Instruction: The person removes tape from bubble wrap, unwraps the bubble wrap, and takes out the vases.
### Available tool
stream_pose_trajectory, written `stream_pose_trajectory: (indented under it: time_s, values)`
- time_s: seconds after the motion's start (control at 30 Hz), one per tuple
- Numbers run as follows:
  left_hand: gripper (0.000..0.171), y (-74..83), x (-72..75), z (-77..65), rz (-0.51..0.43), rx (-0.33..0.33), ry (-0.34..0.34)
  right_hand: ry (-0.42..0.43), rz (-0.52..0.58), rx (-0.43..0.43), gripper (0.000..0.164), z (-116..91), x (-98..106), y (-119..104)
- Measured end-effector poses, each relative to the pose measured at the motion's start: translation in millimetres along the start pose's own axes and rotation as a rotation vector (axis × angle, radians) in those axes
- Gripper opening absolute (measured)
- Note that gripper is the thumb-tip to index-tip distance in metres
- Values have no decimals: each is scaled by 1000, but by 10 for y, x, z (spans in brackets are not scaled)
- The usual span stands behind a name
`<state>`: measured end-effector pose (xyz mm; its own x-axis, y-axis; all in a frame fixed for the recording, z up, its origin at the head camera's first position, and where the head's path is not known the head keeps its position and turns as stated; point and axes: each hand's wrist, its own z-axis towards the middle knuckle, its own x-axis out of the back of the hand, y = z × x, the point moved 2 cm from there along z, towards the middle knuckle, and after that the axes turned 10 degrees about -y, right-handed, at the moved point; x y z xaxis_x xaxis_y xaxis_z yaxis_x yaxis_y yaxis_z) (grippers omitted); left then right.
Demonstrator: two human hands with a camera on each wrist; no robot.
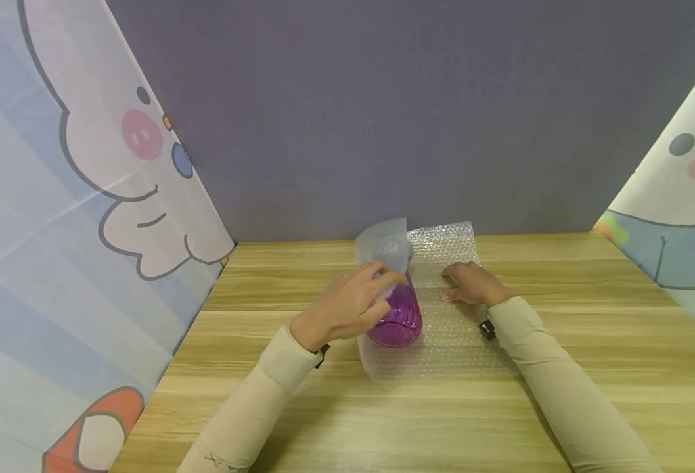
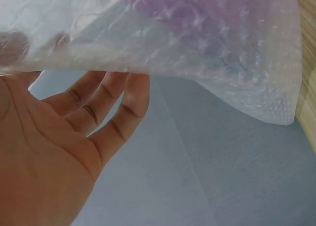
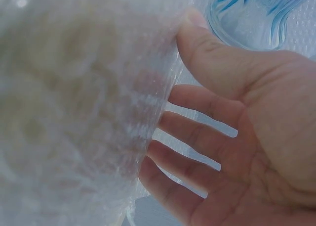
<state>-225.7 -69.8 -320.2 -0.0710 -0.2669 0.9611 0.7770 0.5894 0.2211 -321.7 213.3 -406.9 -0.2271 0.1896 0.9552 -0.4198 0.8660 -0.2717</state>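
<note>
A ribbed glass vase (image 1: 399,322), purple at its wide end, lies on its side on a sheet of bubble wrap (image 1: 450,341). Its wavy, bluish mouth (image 3: 219,18) shows in the right wrist view. My left hand (image 1: 347,305) holds the left part of the sheet, raised and folded partly over the vase; the thumb shows through the plastic in the left wrist view, the other fingers behind it. To the right of the vase, my right hand (image 1: 471,284) pinches the wrap, thumb on one side and fingers on the other. The folded plastic veils the vase's neck in the head view.
The wood-grain table (image 1: 300,420) runs back to a grey upright panel (image 1: 383,118). Cartoon-printed cloths hang on the left (image 1: 81,217) and on the right (image 1: 678,217). A dark wrist strap (image 1: 487,329) shows by the right sleeve.
</note>
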Motion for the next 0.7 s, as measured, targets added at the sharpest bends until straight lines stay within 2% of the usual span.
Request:
stream_pose_trajectory:
  time_s: [0.23, 0.47, 0.7]
  values:
    - [45, -22, 33, -18, -46, -36, 21, 5, -3, 0, 58, 3, -12, 18]
    - [47, -40, 45, -19, -45, -58, 23, 4, 0, -3, 58, 3, -23, 24]
    - [41, -54, 55, -20, -47, -52, 36, 2, -7, -2, 59, 8, -14, 27]
